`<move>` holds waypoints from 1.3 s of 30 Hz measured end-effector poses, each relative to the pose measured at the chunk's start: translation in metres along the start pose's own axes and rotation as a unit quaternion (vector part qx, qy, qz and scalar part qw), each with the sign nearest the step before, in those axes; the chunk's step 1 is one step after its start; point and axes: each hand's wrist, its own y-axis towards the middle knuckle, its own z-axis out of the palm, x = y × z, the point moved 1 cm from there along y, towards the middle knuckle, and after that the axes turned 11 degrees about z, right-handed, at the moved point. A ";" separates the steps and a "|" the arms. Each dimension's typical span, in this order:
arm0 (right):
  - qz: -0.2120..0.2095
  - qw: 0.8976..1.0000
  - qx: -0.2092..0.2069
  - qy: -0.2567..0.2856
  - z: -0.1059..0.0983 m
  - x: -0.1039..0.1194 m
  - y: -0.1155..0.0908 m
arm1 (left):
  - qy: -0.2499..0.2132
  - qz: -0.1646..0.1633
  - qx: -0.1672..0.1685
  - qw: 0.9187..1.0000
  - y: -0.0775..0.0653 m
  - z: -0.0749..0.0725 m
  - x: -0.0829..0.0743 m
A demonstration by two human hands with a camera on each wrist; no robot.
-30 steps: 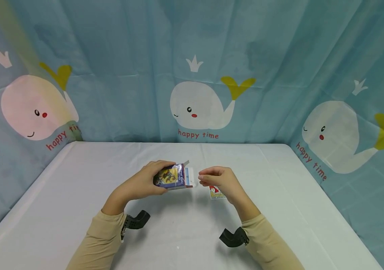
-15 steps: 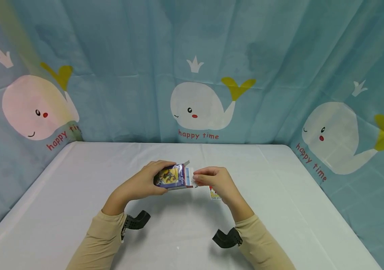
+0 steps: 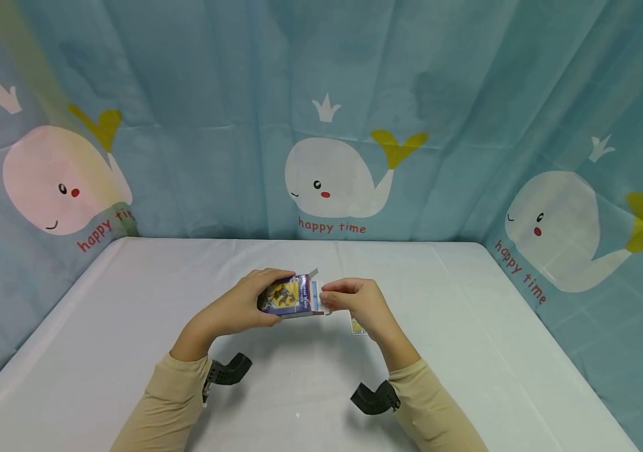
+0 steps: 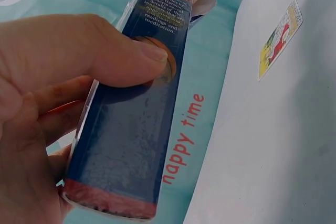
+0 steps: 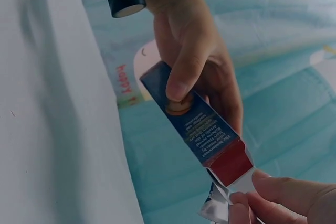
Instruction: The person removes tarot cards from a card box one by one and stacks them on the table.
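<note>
A small blue card box with red ends and a yellow picture is held above the table by my left hand. In the left wrist view, my thumb lies on the narrow lettered side of the box. The box end facing right is open. My right hand has its thumb and fingertips at that end, pinching a white flap, as the right wrist view shows. One loose picture card lies face up on the table, partly covered by my right hand in the head view.
A white cloth covers the table. Teal curtains printed with whales stand behind it and along both sides. Black camera mounts stick out from both wrists, low over the table.
My right hand has moved left to the open end of the box and now pinches the flap. It covers more of the loose card. My left hand and the box have stayed put.
</note>
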 end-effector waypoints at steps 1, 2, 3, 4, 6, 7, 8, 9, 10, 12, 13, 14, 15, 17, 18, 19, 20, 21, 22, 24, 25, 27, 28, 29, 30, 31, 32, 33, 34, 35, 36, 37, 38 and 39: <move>0.001 1.000 0.000 0.000 0.000 0.000 0.000 | 0.000 0.001 0.000 1.000 0.000 0.000 0.000; 0.002 1.000 0.001 0.001 0.000 -0.001 0.001 | 0.000 0.002 0.000 1.000 0.000 0.000 0.000; 0.002 1.000 0.002 0.002 0.000 -0.001 0.001 | 0.000 0.003 -0.001 1.000 0.000 0.000 0.000; 0.002 1.000 0.002 0.004 0.000 -0.001 0.001 | 0.000 0.003 -0.001 1.000 -0.001 0.001 0.000; 0.002 1.000 0.004 0.008 0.001 -0.002 0.002 | 0.002 0.003 -0.001 1.000 -0.001 0.001 0.000; 0.003 1.000 0.005 0.010 0.001 -0.003 0.003 | 0.001 0.001 -0.001 1.000 -0.001 0.001 0.000; 0.003 1.000 0.006 0.012 0.001 -0.003 0.003 | 0.001 0.001 0.000 1.000 -0.001 0.002 0.000; 0.004 1.000 0.006 0.014 0.001 -0.004 0.003 | 0.001 0.000 0.001 1.000 -0.001 0.002 -0.001; 0.004 1.000 0.005 0.015 0.001 -0.004 0.004 | 0.001 -0.001 0.001 1.000 0.000 0.002 -0.001; 0.003 1.000 0.005 0.019 0.001 -0.005 0.004 | -0.002 -0.001 0.003 1.000 0.000 0.003 -0.002; 0.003 1.000 0.004 0.020 0.001 -0.006 0.005 | -0.003 0.000 0.004 1.000 0.001 0.003 -0.003; 0.002 1.000 0.004 0.021 0.001 -0.006 0.005 | -0.004 0.000 0.005 1.000 0.001 0.004 -0.003; 0.001 1.000 0.004 0.023 0.001 -0.007 0.006 | -0.005 0.000 0.005 1.000 0.001 0.004 -0.003; 0.000 1.000 0.005 0.027 0.001 -0.009 0.007 | -0.007 0.001 0.005 1.000 0.001 0.004 -0.004; 0.000 1.000 0.005 0.029 0.001 -0.009 0.007 | -0.008 0.000 0.005 1.000 0.001 0.004 -0.005; 0.000 1.000 0.005 0.031 0.001 -0.010 0.008 | -0.006 0.003 0.005 1.000 0.001 0.004 -0.006; 0.001 0.999 0.004 0.033 0.001 -0.010 0.008 | -0.005 0.004 0.004 1.000 0.001 0.004 -0.006; 0.001 0.999 0.004 0.035 0.001 -0.010 0.008 | -0.005 0.005 0.004 1.000 0.002 0.005 -0.007; 0.001 0.999 0.003 0.038 0.001 -0.011 0.009 | -0.005 0.006 0.005 1.000 0.002 0.005 -0.007; -0.003 0.999 0.003 0.042 0.001 -0.011 0.009 | -0.004 0.007 0.006 1.000 0.002 0.005 -0.007; -0.003 0.999 0.003 0.043 0.001 -0.011 0.010 | -0.004 0.008 0.007 1.000 0.002 0.005 -0.007; -0.004 0.999 0.004 0.046 0.002 -0.011 0.010 | -0.005 0.009 0.007 1.000 0.003 0.005 -0.007; -0.004 0.999 0.005 0.046 0.002 -0.012 0.011 | -0.003 0.011 0.007 1.000 0.002 0.005 -0.007; -0.004 0.999 0.005 0.046 0.003 -0.012 0.011 | -0.002 0.012 0.007 1.000 0.002 0.005 -0.006; -0.002 0.999 0.006 0.047 0.003 -0.011 0.012 | -0.004 0.012 0.007 1.000 0.002 0.005 -0.006; 0.000 0.999 0.006 0.047 0.003 -0.011 0.012 | -0.004 0.013 0.007 1.000 0.002 0.005 -0.006; 0.001 0.999 0.007 0.049 0.003 -0.011 0.012 | -0.003 0.012 0.007 1.000 0.002 0.005 -0.006; 0.002 0.999 0.007 0.050 0.003 -0.011 0.012 | -0.002 0.013 0.008 1.000 0.002 0.005 -0.006; 0.002 0.999 0.009 0.050 0.003 -0.011 0.012 | -0.003 0.012 0.008 1.000 0.002 0.005 -0.006; 0.003 0.999 0.009 0.052 0.004 -0.011 0.012 | -0.005 0.010 0.009 1.000 0.002 0.005 -0.006; 0.004 0.999 0.010 0.052 0.004 -0.011 0.012 | -0.004 0.010 0.010 1.000 0.002 0.005 -0.006; 0.004 0.999 0.011 0.052 0.004 -0.011 0.012 | -0.003 0.010 0.011 1.000 0.002 0.005 -0.006; 0.004 0.999 0.011 0.052 0.005 -0.011 0.013 | -0.002 0.010 0.011 1.000 0.002 0.005 -0.007; 0.005 0.999 0.010 0.051 0.005 -0.011 0.013 | -0.002 0.010 0.012 1.000 0.002 0.005 -0.007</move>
